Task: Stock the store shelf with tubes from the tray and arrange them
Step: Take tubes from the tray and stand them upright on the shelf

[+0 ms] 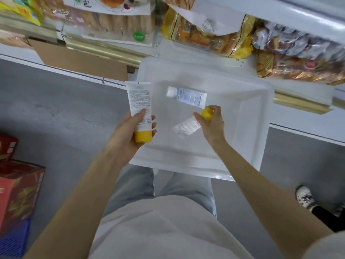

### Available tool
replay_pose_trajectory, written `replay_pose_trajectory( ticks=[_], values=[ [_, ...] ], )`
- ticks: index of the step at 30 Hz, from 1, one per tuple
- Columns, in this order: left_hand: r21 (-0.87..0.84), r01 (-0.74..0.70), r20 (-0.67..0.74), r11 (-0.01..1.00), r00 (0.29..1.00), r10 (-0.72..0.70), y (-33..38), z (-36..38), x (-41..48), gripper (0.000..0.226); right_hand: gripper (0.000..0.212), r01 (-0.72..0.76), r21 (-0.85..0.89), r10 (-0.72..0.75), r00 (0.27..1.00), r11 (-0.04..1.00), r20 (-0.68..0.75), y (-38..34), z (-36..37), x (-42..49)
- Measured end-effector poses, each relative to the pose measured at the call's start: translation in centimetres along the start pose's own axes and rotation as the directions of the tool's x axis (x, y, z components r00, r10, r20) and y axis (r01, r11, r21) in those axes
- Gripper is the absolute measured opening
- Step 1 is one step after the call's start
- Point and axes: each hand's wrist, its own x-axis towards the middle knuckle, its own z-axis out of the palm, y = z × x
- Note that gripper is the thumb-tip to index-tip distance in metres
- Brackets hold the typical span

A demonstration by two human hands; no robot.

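A white tray point(248, 116) sits on the floor against the shelf base. My left hand point(130, 131) grips a large white tube with a yellow cap point(140, 101), held over the tray's left rim, cap toward me. My right hand point(212, 124) grips a smaller white tube point(186, 126) by its yellow cap point(207, 113), low inside the tray. A white tube with blue print point(186, 96) lies flat in the tray just beyond my right hand.
The shelf point(302, 107) above the tray holds bagged bread and biscuits point(205, 38). A cardboard box point(82, 60) stands at the left of the shelf base. Red boxes point(16, 187) sit on a blue crate point(15, 242) at far left. Another person's shoe point(305, 198) is at right.
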Motion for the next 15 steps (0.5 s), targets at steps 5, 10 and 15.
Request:
replay_pose_trajectory(
  ticks=[5,10,15],
  values=[
    [-0.053,-0.007,0.189,0.999,0.982,0.017,1.4,1.6,-2.8,0.04,0.026,-0.208,0.437,0.213,0.976,0.875,0.038,-4.3,-3.7,-3.5],
    [-0.07,-0.043,0.395,0.997,0.916,0.067,3.4,2.3,-6.0,0.038,0.023,-0.232,0.821,0.251,0.961,0.522,0.112,-10.0,-8.4,-7.4],
    [-0.009,-0.236,0.546,0.972,0.813,0.203,7.2,4.4,-10.0,0.053,0.014,-0.283,0.953,0.038,0.959,0.11,0.28,-15.4,-12.8,-12.5]
  ],
)
